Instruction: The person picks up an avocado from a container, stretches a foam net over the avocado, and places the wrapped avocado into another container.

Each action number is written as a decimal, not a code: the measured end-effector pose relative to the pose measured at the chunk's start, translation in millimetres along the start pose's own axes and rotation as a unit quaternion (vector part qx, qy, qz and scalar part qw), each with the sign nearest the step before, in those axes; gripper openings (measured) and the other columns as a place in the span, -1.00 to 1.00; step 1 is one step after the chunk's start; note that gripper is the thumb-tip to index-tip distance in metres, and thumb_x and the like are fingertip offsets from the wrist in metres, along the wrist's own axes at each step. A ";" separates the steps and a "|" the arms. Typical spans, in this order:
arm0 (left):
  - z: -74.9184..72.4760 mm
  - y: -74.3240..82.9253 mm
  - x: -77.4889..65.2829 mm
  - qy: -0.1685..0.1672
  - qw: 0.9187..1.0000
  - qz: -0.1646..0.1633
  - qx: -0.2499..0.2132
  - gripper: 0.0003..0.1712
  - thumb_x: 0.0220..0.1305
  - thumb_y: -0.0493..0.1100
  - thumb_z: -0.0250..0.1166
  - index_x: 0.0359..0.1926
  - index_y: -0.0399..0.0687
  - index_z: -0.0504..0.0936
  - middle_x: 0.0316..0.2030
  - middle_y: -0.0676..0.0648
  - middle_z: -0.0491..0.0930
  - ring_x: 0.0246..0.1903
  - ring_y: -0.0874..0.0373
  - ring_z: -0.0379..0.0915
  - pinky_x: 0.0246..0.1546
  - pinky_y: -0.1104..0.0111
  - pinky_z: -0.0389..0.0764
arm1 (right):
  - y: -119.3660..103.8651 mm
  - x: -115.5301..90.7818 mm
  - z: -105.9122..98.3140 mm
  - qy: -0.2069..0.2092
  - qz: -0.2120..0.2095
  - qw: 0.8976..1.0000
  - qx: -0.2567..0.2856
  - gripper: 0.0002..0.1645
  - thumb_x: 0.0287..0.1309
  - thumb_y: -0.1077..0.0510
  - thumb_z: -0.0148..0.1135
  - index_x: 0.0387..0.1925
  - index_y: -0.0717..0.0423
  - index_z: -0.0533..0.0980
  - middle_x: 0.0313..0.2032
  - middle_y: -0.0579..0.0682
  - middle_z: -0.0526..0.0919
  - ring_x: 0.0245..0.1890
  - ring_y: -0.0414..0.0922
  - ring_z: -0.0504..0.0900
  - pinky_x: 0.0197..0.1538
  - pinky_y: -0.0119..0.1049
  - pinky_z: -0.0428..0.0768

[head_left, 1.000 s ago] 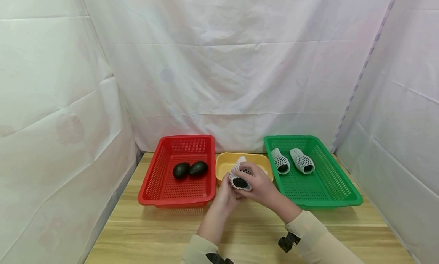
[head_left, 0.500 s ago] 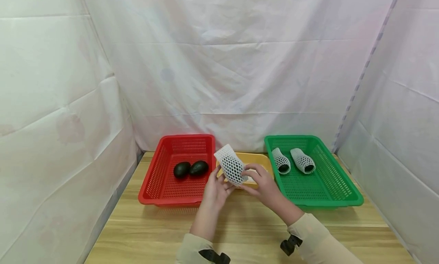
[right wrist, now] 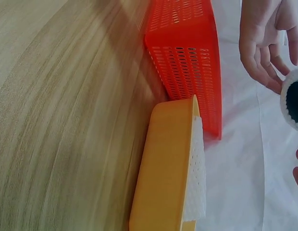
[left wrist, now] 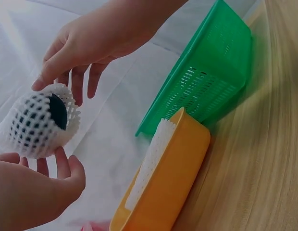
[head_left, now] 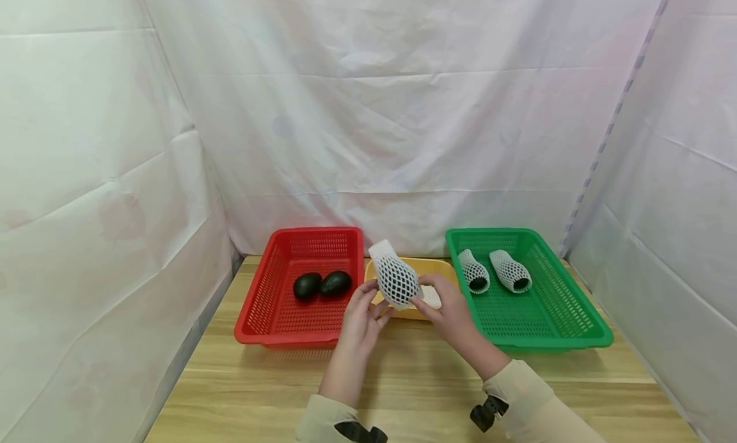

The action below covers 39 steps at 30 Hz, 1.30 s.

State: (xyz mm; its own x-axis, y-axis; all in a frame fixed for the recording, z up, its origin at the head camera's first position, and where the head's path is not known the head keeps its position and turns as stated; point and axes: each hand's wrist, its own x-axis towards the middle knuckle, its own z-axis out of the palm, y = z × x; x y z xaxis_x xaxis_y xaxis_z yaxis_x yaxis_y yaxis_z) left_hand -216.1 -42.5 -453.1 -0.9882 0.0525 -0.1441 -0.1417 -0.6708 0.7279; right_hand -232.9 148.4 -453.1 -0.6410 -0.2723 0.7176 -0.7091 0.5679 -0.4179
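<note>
Above the yellow tray, both hands hold an avocado in a white foam net sleeve. The sleeve's narrow, empty end points up and to the left. My left hand grips it from the left and below with fingers and thumb. At the lower right end my right hand pinches the net's edge. In the left wrist view, dark avocado skin shows through the sleeve's open end, with the right thumb at the rim. The right wrist view shows only that end of the avocado at its border.
Two bare avocados lie in a red basket on the left. A green basket on the right holds two netted avocados. White foam net sleeves lie in the yellow tray between them. All stand on a wooden table.
The netted avocado has been raised and turned: its open end faced me before, now its netted side does. My left hand has shifted left and opened out beneath it.
</note>
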 end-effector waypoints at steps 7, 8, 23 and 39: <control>0.0 -1.3 0.1 -0.006 1.000 0.020 0.023 -0.89 0.46 -0.24 0.04 -0.06 -0.11 0.41 -0.15 -0.05 0.49 -0.24 0.15 0.61 0.02 0.19 0.51 | 2.1 0.6 0.7 -0.023 0.027 0.999 -0.016 -0.33 -0.08 0.12 0.54 0.07 0.26 0.47 -0.07 0.14 0.61 -0.06 0.08 0.57 -0.04 0.07 0.56; 0.5 -2.3 -0.1 -0.006 0.999 0.019 0.028 -0.89 0.46 -0.23 0.03 -0.06 -0.11 0.41 -0.17 -0.05 0.50 -0.25 0.15 0.61 0.03 0.18 0.52 | 3.1 0.6 0.6 -0.027 0.028 0.999 -0.015 -0.28 -0.09 0.13 0.55 0.10 0.27 0.45 -0.06 0.15 0.60 -0.06 0.09 0.57 -0.05 0.08 0.55; 20.5 -26.7 2.8 -0.058 0.978 -0.017 0.200 -0.48 0.31 -0.16 0.17 0.26 -0.20 0.37 -0.12 -0.08 0.66 -0.06 -0.06 0.60 0.08 0.06 0.47 | 22.7 -0.5 -36.9 -0.075 -0.040 0.996 0.002 -0.01 -0.38 0.26 0.68 0.14 0.20 0.30 0.19 0.13 0.45 0.10 0.07 0.49 -0.06 0.00 0.54; 81.3 -86.1 13.1 -0.168 0.777 0.133 0.591 -0.63 0.30 -0.09 0.30 0.09 0.06 0.46 -0.04 0.10 0.59 -0.06 0.26 0.53 -0.10 0.42 0.55 | 69.7 -11.9 -91.1 -0.027 0.047 0.997 -0.059 -0.03 -0.33 0.40 0.56 0.23 0.24 0.33 0.12 0.28 0.28 -0.02 0.17 0.40 -0.21 0.16 0.49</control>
State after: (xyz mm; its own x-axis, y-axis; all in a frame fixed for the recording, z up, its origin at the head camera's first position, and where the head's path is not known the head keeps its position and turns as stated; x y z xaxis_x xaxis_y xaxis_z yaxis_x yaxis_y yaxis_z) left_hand -221.6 76.1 -463.2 -0.9228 0.3522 0.1563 0.3128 0.4478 0.8376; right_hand -247.9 262.0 -440.1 -0.7199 -0.2534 0.6461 -0.6076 0.6800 -0.4104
